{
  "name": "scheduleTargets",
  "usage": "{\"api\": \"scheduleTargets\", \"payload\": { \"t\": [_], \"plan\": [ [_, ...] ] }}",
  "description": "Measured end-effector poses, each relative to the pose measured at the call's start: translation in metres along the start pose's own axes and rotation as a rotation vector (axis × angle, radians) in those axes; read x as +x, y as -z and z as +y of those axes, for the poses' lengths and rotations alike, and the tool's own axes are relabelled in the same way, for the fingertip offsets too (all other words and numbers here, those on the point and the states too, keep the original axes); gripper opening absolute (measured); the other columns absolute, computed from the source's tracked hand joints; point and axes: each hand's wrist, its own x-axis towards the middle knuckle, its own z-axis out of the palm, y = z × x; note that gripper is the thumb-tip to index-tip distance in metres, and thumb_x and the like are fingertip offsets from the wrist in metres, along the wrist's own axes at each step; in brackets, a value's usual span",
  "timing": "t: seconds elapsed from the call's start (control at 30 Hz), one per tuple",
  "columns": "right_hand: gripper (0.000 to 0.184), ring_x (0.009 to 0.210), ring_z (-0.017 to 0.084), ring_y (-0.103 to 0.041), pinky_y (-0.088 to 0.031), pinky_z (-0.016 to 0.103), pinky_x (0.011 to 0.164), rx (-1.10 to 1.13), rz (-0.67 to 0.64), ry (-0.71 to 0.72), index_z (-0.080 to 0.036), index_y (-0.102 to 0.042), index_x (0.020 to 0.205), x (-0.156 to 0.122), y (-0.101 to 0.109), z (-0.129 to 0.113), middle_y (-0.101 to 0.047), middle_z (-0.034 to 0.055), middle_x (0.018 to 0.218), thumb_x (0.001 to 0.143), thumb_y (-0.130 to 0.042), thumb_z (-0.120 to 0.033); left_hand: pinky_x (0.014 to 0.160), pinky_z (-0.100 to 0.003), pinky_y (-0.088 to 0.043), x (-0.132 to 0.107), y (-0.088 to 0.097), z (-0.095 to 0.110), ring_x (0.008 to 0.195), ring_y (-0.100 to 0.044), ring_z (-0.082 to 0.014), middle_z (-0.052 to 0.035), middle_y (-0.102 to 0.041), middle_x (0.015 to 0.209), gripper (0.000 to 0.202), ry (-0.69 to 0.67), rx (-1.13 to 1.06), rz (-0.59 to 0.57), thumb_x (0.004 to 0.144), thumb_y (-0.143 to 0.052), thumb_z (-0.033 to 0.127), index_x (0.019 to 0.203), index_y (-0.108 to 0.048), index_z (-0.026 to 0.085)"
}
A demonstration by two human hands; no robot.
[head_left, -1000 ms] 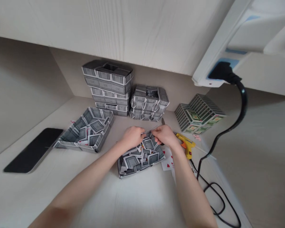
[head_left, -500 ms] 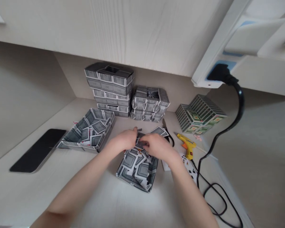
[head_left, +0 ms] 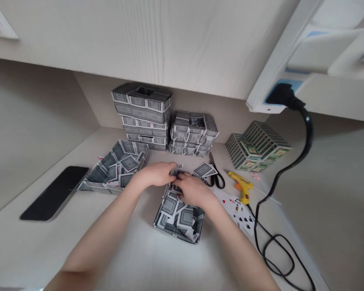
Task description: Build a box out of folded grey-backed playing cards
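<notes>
An open box made of playing cards [head_left: 176,233] stands in front of me, with several loose playing cards [head_left: 185,217] lying in it. At its far left corner my left hand [head_left: 159,173] is closed, thumb and fingers pinching the box's far end. My right hand [head_left: 194,189] reaches over the far right side, its fingers bent together inside the box close to the left fingertips. What the right fingers hold, if anything, is hidden. Just beyond the right hand lie loose cards [head_left: 204,169] with grey patterned backs.
A larger card tray [head_left: 97,186] and a black phone [head_left: 54,194] are on the left. Card-built boxes [head_left: 147,106] [head_left: 194,131] stand stacked behind. To the right are scissors [head_left: 219,181], a yellow glue gun [head_left: 242,186], face-up cards [head_left: 245,222], green-white card blocks [head_left: 257,145] and a black cable [head_left: 257,210].
My right hand has shifted left, its fingers moving nearer the left hand at the box's far end. The whole scene sits slightly further right as the camera turned.
</notes>
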Motion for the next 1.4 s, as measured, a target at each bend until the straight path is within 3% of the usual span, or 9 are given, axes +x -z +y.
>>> {"api": "scheduleTargets", "payload": {
  "t": [0.17,0.37,0.47,0.6,0.8,0.93,1.07,1.23,1.4],
  "plan": [
    [0.046,0.101,0.022,-0.045,-0.037,0.031,0.079,0.027,0.069,-0.012,-0.018,-0.047,0.111,-0.002,0.006,0.0,-0.05,0.0094,0.109,0.066,-0.058,-0.021,0.08,-0.024,-0.041,0.009,-0.005,-0.001,0.098,-0.055,-0.0171,-0.003,-0.059,0.111,0.04,-0.104,-0.059,0.054,0.074,-0.041,0.021,0.113,-0.05,0.024],
    [0.013,0.079,0.015,-0.051,-0.033,0.024,0.059,0.068,0.097,-0.052,-0.019,-0.054,0.079,-0.006,0.017,0.008,-0.054,0.0025,0.089,0.067,-0.057,-0.014,0.073,-0.022,-0.042,0.013,-0.007,-0.004,0.087,-0.058,-0.0163,-0.003,-0.064,0.098,0.03,-0.123,-0.103,0.099,0.075,-0.041,0.022,0.099,-0.059,0.022],
    [0.007,0.074,0.012,-0.05,-0.031,0.022,0.059,0.162,0.143,-0.022,-0.018,-0.054,0.07,-0.009,0.02,0.014,-0.052,0.0013,0.087,0.068,-0.057,-0.012,0.071,-0.022,-0.042,0.013,-0.006,-0.005,0.086,-0.058,-0.0161,-0.003,-0.065,0.097,0.029,-0.137,-0.118,0.103,0.076,-0.041,0.025,0.098,-0.06,0.022],
    [0.008,0.073,0.01,-0.05,-0.034,0.021,0.064,0.396,0.259,0.045,-0.016,-0.054,0.067,-0.012,0.023,0.024,-0.054,0.0017,0.087,0.069,-0.061,-0.019,0.071,-0.022,-0.041,0.012,-0.003,-0.006,0.087,-0.058,-0.0163,-0.0038,-0.065,0.099,0.03,-0.157,-0.144,0.085,0.078,-0.041,0.028,0.1,-0.06,0.021],
    [0.013,0.045,0.006,-0.035,-0.027,0.018,0.044,0.751,0.324,-0.076,-0.017,-0.053,0.073,-0.018,0.027,0.039,-0.039,-0.008,0.05,0.07,-0.061,-0.028,0.073,-0.022,-0.04,0.01,0.003,-0.008,0.089,-0.057,-0.0158,-0.0029,-0.064,0.102,0.032,-0.184,-0.222,0.065,0.078,-0.038,0.025,0.101,-0.06,0.021],
    [0.027,0.04,0.002,-0.036,-0.027,0.017,0.036,1.18,0.413,-0.039,-0.021,-0.047,0.086,-0.02,0.031,0.043,-0.048,-0.0066,0.069,0.067,-0.063,-0.031,0.064,-0.021,-0.04,0.012,0.001,-0.007,0.074,-0.058,-0.0152,-0.0029,-0.066,0.086,0.03,-0.153,-0.248,0.068,0.073,-0.044,0.024,0.097,-0.061,0.018],
    [0.044,0.044,0.006,-0.052,-0.043,0.021,0.038,1.488,0.441,0.015,-0.026,-0.042,0.102,-0.019,0.033,0.041,-0.054,-0.0029,0.084,0.066,-0.065,-0.034,0.06,-0.021,-0.039,0.014,-0.002,-0.007,0.07,-0.057,-0.0148,-0.0029,-0.066,0.081,0.029,-0.146,-0.259,0.114,0.069,-0.048,0.023,0.092,-0.063,0.017],
    [0.027,0.061,0.015,-0.062,-0.054,0.029,0.056,1.443,0.497,-0.125,-0.016,-0.054,0.082,-0.013,0.026,0.043,-0.059,0.0006,0.067,0.065,-0.065,-0.035,0.055,-0.02,-0.035,0.015,-0.005,-0.006,0.062,-0.054,-0.0124,-0.0018,-0.065,0.075,0.027,-0.153,-0.21,0.149,0.071,-0.046,0.021,0.09,-0.065,0.018],
    [0.031,0.063,0.017,-0.062,-0.052,0.029,0.055,1.293,0.6,-0.308,-0.016,-0.054,0.081,0.0,0.011,0.05,-0.059,0.0004,0.068,0.06,-0.066,-0.036,0.053,-0.022,-0.032,0.016,-0.009,0.002,0.057,-0.052,-0.0123,-0.0033,-0.065,0.068,0.026,-0.157,-0.11,0.185,0.075,-0.041,0.022,0.078,-0.066,0.017]
  ]
}}
